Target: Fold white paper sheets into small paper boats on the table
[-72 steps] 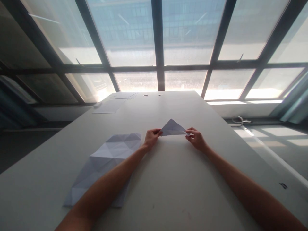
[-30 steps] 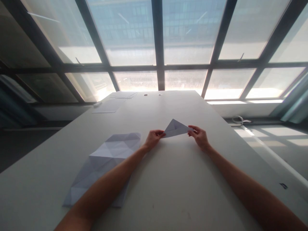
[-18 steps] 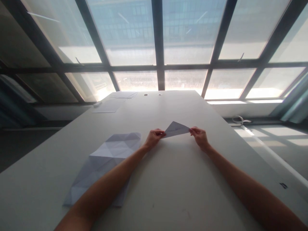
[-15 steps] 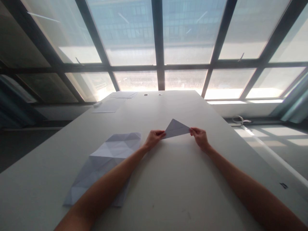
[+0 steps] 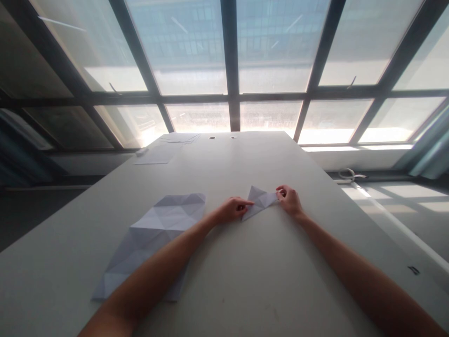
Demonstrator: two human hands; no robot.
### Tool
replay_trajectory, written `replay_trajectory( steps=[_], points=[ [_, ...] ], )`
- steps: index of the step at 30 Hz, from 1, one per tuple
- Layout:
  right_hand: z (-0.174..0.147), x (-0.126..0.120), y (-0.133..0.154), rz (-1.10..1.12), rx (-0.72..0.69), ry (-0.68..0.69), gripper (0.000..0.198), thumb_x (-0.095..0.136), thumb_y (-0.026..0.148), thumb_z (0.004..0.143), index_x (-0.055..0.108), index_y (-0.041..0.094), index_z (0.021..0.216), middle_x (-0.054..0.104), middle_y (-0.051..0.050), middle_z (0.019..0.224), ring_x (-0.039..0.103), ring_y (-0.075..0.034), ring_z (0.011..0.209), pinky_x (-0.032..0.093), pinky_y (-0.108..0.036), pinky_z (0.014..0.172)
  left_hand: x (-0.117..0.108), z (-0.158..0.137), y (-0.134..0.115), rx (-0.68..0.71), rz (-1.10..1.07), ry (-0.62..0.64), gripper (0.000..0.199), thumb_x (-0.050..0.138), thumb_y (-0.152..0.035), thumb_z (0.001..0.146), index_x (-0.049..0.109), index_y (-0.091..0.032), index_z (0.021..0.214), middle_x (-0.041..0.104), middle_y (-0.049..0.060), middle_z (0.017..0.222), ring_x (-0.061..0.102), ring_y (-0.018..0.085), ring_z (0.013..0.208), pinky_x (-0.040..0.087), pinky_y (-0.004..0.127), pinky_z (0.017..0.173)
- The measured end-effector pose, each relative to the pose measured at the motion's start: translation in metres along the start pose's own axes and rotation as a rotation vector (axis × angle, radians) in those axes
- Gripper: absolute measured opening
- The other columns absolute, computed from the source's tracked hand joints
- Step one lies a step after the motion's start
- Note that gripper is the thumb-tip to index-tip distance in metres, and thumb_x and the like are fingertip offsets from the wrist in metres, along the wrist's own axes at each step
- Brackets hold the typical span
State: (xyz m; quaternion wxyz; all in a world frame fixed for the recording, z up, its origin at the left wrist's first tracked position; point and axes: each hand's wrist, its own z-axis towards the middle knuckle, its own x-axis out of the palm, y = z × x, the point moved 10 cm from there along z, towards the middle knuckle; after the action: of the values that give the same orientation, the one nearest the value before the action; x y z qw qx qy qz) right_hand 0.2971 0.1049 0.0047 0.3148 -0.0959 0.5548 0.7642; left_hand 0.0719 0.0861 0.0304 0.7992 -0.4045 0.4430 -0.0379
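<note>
A small folded piece of white paper (image 5: 258, 198), with triangular facets, lies low over the table between my two hands. My left hand (image 5: 234, 209) is at its left side, index finger stretched onto the sheet and the other fingers curled by its lower left edge. Thumb and fingertips of my right hand (image 5: 289, 198) pinch the right corner. To the left, partly behind my left forearm, a larger creased sheet of paper (image 5: 157, 220) lies spread on the white table (image 5: 245, 281).
Flat sheets of paper (image 5: 154, 155) lie at the table's far left, near a pair of round cable holes (image 5: 212, 138). A small dark mark (image 5: 413, 270) shows near the right edge. Tall windows (image 5: 266, 51) stand beyond, and a coiled white cable (image 5: 346, 174) is right of the table.
The folded paper has come down and tilted, now showing creased facets instead of a plain triangle. My left hand has shifted slightly right and lower, its index finger onto the paper; my right hand barely moved.
</note>
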Motion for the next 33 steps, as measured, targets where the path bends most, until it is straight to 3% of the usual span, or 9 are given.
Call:
replay_trajectory(
  steps=[4,7,10,13,16,19,25,29,33],
  points=[
    [-0.004,-0.001,0.008,-0.256,-0.043,0.015,0.012,0.06,0.026,0.081,0.068,0.021,0.089,0.069,-0.007,0.078,0.062,-0.022,0.075,0.045,-0.032,0.071,0.001,0.0,-0.013,0.09,0.266,0.014,0.023,0.062,-0.025,0.085,0.077,-0.028,0.102,0.061,0.003,0.076,0.056,0.017,0.075,0.044,0.028,0.082],
    [-0.009,-0.007,0.02,-0.479,-0.103,-0.034,0.013,0.064,0.028,0.082,0.067,0.02,0.091,0.066,-0.01,0.09,0.059,-0.026,0.089,0.044,-0.035,0.08,0.0,0.0,-0.018,0.093,0.377,-0.004,0.016,0.065,-0.028,0.085,0.076,-0.026,0.096,0.063,0.007,0.106,0.056,0.022,0.102,0.041,0.035,0.098],
    [-0.016,-0.004,0.032,-0.628,-0.124,0.003,0.013,0.059,0.028,0.088,0.069,0.019,0.088,0.064,-0.01,0.093,0.056,-0.026,0.092,0.043,-0.034,0.083,0.008,-0.001,-0.023,0.124,0.373,0.065,0.02,0.058,-0.027,0.09,0.069,-0.026,0.106,0.05,0.005,0.139,0.041,0.024,0.132,0.032,0.039,0.112],
    [-0.027,0.008,0.044,-0.657,-0.149,0.103,0.021,0.052,0.025,0.092,0.071,0.018,0.087,0.064,-0.011,0.094,0.056,-0.024,0.095,0.043,-0.032,0.087,0.02,-0.004,-0.025,0.158,0.394,0.189,0.039,0.05,-0.026,0.093,0.054,-0.027,0.132,0.034,0.002,0.155,0.021,0.023,0.146,0.017,0.044,0.119],
    [-0.038,0.023,0.058,-0.613,-0.19,0.198,0.025,0.048,0.023,0.094,0.072,0.019,0.092,0.066,-0.011,0.101,0.056,-0.023,0.1,0.041,-0.03,0.092,0.03,-0.009,-0.028,0.198,0.453,0.305,0.059,0.046,-0.027,0.095,0.029,-0.031,0.151,0.021,0.0,0.16,0.011,0.023,0.149,0.004,0.047,0.12],
    [-0.048,0.039,0.068,-0.555,-0.244,0.29,0.029,0.043,0.024,0.096,0.07,0.018,0.105,0.066,-0.01,0.114,0.056,-0.021,0.109,0.039,-0.029,0.098,0.037,-0.011,-0.027,0.193,0.494,0.368,0.062,0.041,-0.033,0.098,0.016,-0.034,0.155,0.019,-0.002,0.16,0.01,0.023,0.149,0.001,0.047,0.12],
    [-0.058,0.065,0.061,-0.564,-0.264,0.448,0.052,0.026,0.03,0.101,0.041,0.008,0.145,0.037,-0.014,0.153,0.029,-0.022,0.143,0.016,-0.039,0.118,0.044,-0.01,-0.015,0.1,0.546,0.382,0.063,0.033,-0.052,0.1,0.012,-0.032,0.156,0.008,0.0,0.162,0.004,0.027,0.149,0.004,0.047,0.12],
    [-0.056,0.063,0.046,-0.662,-0.152,0.448,0.062,0.023,0.041,0.101,0.029,0.004,0.15,0.022,-0.016,0.158,0.016,-0.025,0.147,0.01,-0.048,0.119,0.045,-0.009,-0.01,0.068,0.571,0.368,0.063,0.03,-0.056,0.1,0.012,-0.032,0.156,0.007,0.001,0.162,0.002,0.027,0.149,0.005,0.048,0.119],
    [-0.053,0.053,0.034,-0.725,-0.017,0.41,0.066,0.022,0.044,0.099,0.026,0.004,0.151,0.018,-0.017,0.159,0.012,-0.027,0.148,0.009,-0.055,0.117,0.047,-0.009,-0.007,0.053,0.581,0.373,0.064,0.027,-0.058,0.1,0.009,-0.033,0.156,0.007,0.001,0.162,0.002,0.026,0.149,0.005,0.048,0.119]
  ],
)
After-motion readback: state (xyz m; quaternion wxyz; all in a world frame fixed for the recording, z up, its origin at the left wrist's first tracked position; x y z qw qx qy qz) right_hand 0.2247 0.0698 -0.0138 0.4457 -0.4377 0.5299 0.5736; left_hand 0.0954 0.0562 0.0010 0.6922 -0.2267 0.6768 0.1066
